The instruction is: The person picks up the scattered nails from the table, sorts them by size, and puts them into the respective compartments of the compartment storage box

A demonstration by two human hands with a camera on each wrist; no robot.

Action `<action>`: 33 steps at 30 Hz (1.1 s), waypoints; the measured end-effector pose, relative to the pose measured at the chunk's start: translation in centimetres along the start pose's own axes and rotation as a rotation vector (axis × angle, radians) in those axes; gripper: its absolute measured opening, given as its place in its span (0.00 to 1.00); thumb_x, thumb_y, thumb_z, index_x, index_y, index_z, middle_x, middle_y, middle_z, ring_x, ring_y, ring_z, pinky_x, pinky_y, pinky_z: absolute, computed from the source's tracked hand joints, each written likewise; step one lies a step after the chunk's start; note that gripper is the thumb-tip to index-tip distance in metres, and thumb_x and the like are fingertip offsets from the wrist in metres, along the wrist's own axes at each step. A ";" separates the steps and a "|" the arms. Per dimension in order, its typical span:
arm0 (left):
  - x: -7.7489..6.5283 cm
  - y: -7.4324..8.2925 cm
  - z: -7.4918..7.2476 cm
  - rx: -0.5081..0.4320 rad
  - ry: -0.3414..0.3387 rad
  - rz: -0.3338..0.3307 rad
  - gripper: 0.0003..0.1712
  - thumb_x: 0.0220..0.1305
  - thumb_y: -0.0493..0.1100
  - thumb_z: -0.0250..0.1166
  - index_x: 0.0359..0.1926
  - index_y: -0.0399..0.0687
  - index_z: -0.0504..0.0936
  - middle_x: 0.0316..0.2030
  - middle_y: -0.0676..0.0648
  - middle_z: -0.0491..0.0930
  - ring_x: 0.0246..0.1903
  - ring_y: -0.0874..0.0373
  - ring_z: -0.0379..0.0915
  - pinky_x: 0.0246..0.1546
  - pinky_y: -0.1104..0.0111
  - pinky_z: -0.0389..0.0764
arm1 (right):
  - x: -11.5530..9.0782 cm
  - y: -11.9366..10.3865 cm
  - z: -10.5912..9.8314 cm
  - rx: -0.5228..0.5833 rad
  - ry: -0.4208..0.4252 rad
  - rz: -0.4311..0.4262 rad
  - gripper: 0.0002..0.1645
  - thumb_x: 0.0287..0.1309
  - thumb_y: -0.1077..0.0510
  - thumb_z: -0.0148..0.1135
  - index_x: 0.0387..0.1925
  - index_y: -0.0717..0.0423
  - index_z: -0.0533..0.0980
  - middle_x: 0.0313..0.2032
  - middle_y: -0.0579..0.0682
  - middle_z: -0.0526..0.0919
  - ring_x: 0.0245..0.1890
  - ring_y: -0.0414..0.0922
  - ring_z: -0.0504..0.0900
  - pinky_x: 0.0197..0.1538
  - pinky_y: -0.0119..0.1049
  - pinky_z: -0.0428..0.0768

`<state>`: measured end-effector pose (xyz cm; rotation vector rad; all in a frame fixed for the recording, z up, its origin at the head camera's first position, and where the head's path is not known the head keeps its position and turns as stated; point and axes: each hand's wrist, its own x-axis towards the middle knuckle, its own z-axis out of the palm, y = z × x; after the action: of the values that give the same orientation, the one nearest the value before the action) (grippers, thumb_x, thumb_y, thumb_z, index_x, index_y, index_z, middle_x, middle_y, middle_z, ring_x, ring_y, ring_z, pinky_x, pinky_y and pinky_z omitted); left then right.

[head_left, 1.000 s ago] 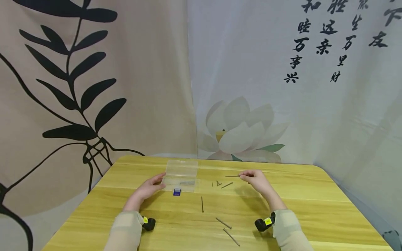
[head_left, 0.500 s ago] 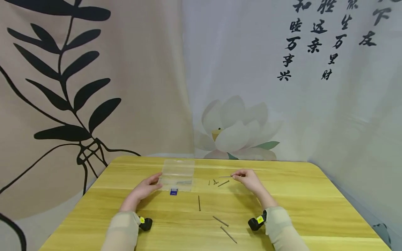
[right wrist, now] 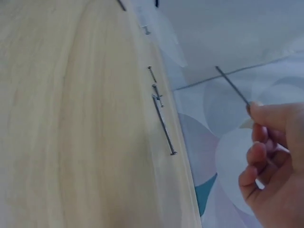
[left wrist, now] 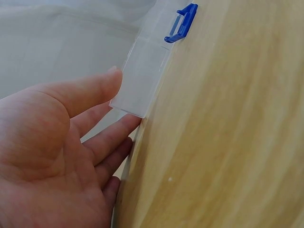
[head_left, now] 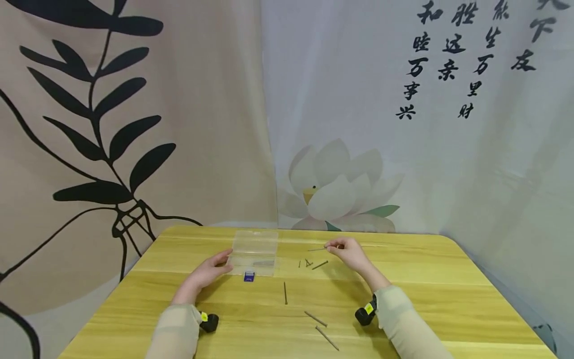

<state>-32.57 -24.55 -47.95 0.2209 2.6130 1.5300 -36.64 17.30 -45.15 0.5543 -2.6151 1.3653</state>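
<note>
Clear box (head_left: 242, 258): opened, grey contents (head_left: 264, 263) seen. To its right: nail (right wrist: 232, 86), pinched by right hand (head_left: 347, 252); loose nails (right wrist: 164, 125), left outside. At its left: left hand (head_left: 210, 269), thumb and fingers apart.

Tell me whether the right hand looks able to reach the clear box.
Probably yes: nothing visible stands between the right hand, which pinches a nail above the table, and the clear box; the left hand is at its opposite side.

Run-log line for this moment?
left hand: touching clear box | right hand: pinching nail above table | lid: open | more nails: on table
</note>
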 end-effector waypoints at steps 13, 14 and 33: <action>0.4 -1.1 0.2 -0.010 0.020 0.017 0.34 0.70 0.41 0.59 0.73 0.41 0.60 0.67 0.28 0.60 0.67 0.33 0.53 0.64 0.42 0.56 | 2.7 -0.6 3.7 0.041 -0.055 -0.070 0.08 0.64 0.59 0.62 0.41 0.55 0.84 0.38 0.46 0.82 0.24 0.42 0.67 0.27 0.33 0.68; 0.4 -1.2 0.2 -0.013 0.022 0.012 0.34 0.70 0.41 0.59 0.73 0.42 0.60 0.67 0.28 0.59 0.67 0.34 0.53 0.64 0.42 0.56 | 2.8 -0.7 4.2 0.049 -0.061 -0.072 0.08 0.64 0.60 0.62 0.41 0.56 0.84 0.38 0.47 0.83 0.25 0.42 0.68 0.28 0.34 0.68; 0.0 -0.7 -0.1 -0.013 0.035 0.000 0.33 0.69 0.41 0.59 0.72 0.43 0.61 0.66 0.29 0.61 0.66 0.33 0.55 0.64 0.41 0.56 | 5.6 -3.1 10.5 0.010 -0.106 -0.143 0.06 0.61 0.62 0.64 0.34 0.57 0.86 0.35 0.47 0.83 0.31 0.40 0.74 0.33 0.34 0.75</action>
<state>-32.68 -24.96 -48.50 0.1947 2.6285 1.5645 -40.10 5.73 -47.21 0.8199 -2.5922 1.3403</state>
